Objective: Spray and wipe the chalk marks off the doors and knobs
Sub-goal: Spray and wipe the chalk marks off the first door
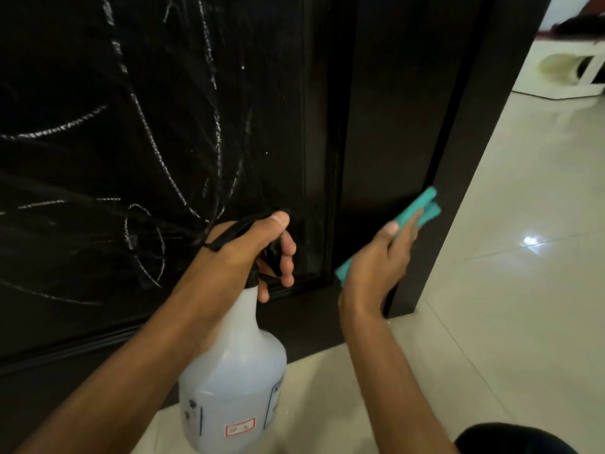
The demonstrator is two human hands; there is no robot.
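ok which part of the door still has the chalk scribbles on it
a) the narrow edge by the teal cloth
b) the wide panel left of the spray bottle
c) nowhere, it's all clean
b: white chalk marks cross the wide door panel left of the spray bottle, while the dark edge by the teal cloth shows none.

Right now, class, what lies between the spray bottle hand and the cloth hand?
Head view: only bare dark door between left hand and right hand.

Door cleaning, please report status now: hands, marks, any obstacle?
Left hand grips spray bottle, aimed at door. Right hand holds teal cloth against door frame. Chalk marks still on panel. Nothing in the way.
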